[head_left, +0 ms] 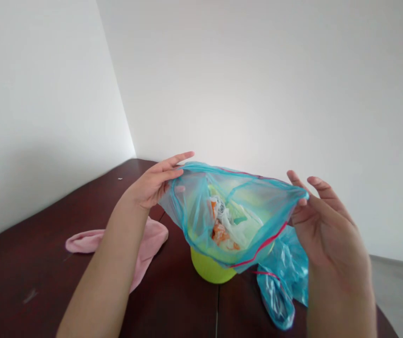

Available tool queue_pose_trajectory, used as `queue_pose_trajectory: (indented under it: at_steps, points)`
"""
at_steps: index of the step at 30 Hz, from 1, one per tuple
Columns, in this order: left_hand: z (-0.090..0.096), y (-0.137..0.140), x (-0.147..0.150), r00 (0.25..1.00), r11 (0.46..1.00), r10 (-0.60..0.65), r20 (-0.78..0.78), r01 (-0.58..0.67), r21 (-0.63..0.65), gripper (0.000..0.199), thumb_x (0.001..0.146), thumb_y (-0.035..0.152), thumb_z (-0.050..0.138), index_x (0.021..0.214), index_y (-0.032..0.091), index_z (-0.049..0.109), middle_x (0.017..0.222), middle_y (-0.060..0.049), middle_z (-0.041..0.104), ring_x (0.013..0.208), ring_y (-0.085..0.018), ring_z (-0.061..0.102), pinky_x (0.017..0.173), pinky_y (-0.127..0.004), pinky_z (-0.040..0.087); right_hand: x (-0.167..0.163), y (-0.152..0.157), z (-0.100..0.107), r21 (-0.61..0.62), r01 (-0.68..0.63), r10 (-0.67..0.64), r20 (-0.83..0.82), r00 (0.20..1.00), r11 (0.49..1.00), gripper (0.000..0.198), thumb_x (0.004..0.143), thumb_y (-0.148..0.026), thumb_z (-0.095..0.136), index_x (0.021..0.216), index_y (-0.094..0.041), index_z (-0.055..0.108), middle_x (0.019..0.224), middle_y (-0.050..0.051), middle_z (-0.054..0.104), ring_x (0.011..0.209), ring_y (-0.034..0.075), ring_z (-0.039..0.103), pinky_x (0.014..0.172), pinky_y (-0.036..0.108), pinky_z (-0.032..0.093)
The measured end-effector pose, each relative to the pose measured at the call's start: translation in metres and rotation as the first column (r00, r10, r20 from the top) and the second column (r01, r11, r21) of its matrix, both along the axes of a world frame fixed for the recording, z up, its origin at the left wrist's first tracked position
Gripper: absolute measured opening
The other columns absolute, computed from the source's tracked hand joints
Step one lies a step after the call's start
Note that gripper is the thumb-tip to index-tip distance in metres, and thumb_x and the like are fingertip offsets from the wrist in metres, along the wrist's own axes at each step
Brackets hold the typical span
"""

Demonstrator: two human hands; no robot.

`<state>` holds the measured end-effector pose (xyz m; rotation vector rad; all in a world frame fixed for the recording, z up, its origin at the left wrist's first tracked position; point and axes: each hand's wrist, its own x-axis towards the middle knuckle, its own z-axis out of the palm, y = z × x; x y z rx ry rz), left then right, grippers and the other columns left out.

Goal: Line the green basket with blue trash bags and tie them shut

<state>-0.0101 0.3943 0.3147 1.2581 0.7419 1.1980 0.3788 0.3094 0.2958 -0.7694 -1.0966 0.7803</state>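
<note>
A translucent blue garbage bag [194, 206] with a red drawstring is stretched wide at its mouth between my two hands. My left hand [155, 180] holds the bag's left rim, with some fingers extended and some seen through the plastic. At the right corner, my right hand [328, 216] pinches the rim between thumb and fingers, other fingers raised. Below and partly inside the bag's mouth stands a lime-green bin [211, 267]. Crumpled white and orange plastic trash [224, 227] shows within; the bin's rim is mostly covered by the bag.
A second crumpled blue bag [281, 281] lies on the dark brown table [173, 305], right of the bin. On the left is a pink cloth [152, 239], partly behind my left forearm. White walls [258, 84] rise behind the table.
</note>
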Motion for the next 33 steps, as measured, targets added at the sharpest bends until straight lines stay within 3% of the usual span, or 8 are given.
queue_pose_trajectory:
  at_steps: [4,8,11,15,20,27,30,33]
  points:
    - [-0.004,0.004,0.003,0.997,0.997,0.066,-0.041,-0.064,0.033,0.077,0.097,0.031,0.094,0.171,0.027,0.070,0.117,-0.007,0.089,0.080,-0.017,0.082,0.068,-0.022,0.068,-0.010,0.008,-0.007,0.111,0.135,-0.132,-0.036,0.991,0.985,0.031,0.103,-0.026,0.091,0.131,-0.035,0.080,0.155,0.007,0.081,0.147,0.026,0.079,0.131,0.047,0.066]
    - [-0.011,0.006,-0.002,0.935,0.972,0.191,-0.298,-0.139,0.188,0.067,0.104,0.060,0.090,0.161,0.028,0.078,0.122,-0.008,0.087,0.091,-0.021,0.081,0.071,-0.025,0.065,-0.029,-0.002,-0.003,0.188,0.106,-0.149,0.233,0.961,0.976,0.037,0.106,-0.021,0.081,0.140,-0.036,0.083,0.176,0.007,0.068,0.162,0.032,0.070,0.143,0.060,0.054]
    - [-0.012,0.006,-0.008,0.893,0.930,0.298,-0.337,-0.192,0.313,0.056,0.110,0.060,0.081,0.155,0.028,0.082,0.129,-0.008,0.087,0.107,-0.026,0.081,0.083,-0.028,0.065,-0.034,-0.008,-0.006,0.253,0.102,-0.231,0.559,0.796,0.962,0.042,0.105,-0.014,0.070,0.136,-0.036,0.088,0.190,0.005,0.053,0.180,0.035,0.049,0.150,0.065,0.040]
    - [-0.014,0.010,-0.018,0.913,0.942,0.208,-0.350,-0.091,0.324,0.031,0.104,0.044,0.081,0.128,0.028,0.092,0.137,-0.011,0.087,0.119,-0.034,0.083,0.086,-0.034,0.067,-0.029,-0.006,-0.011,0.224,0.056,-0.216,0.793,0.570,0.973,0.038,0.099,-0.009,0.064,0.114,-0.033,0.089,0.196,0.003,0.046,0.185,0.041,0.039,0.143,0.074,0.046]
    - [-0.021,0.021,-0.020,0.859,0.873,0.093,-0.503,0.173,0.456,0.033,0.101,0.049,0.094,0.122,0.023,0.094,0.153,-0.016,0.083,0.163,-0.044,0.065,0.133,-0.052,0.055,-0.018,-0.009,-0.009,0.261,0.105,-0.278,0.826,0.489,0.960,0.031,0.100,-0.007,0.059,0.098,-0.030,0.080,0.181,0.007,0.064,0.169,0.042,0.062,0.138,0.075,0.052]
    - [-0.018,0.022,-0.005,0.867,0.828,-0.084,-0.491,0.335,0.450,0.059,0.113,0.072,0.077,0.139,0.020,0.090,0.150,-0.020,0.083,0.141,-0.041,0.077,0.125,-0.050,0.060,-0.039,-0.069,0.003,0.205,-0.173,-0.178,0.971,0.156,0.963,0.045,0.107,-0.006,0.062,0.140,-0.035,0.075,0.190,0.005,0.055,0.184,0.034,0.043,0.153,0.079,0.024]
    - [-0.016,0.019,-0.006,0.866,0.816,-0.109,-0.488,0.358,0.453,0.066,0.116,0.078,0.066,0.132,0.021,0.094,0.145,-0.018,0.086,0.144,-0.042,0.076,0.133,-0.052,0.053,-0.055,-0.080,0.011,0.028,-0.285,0.004,0.994,0.111,0.958,0.027,0.114,-0.012,0.062,0.125,-0.032,0.076,0.164,0.004,0.078,0.164,0.028,0.067,0.148,0.065,0.042]
    - [-0.020,0.020,-0.008,0.886,0.871,-0.140,-0.443,0.323,0.370,0.067,0.114,0.080,0.064,0.128,0.022,0.096,0.148,-0.016,0.086,0.145,-0.044,0.076,0.133,-0.054,0.053,-0.057,-0.076,0.016,-0.134,-0.280,0.176,0.976,0.128,0.951,0.016,0.117,-0.018,0.064,0.112,-0.030,0.074,0.123,0.001,0.087,0.114,0.021,0.085,0.109,0.039,0.068]
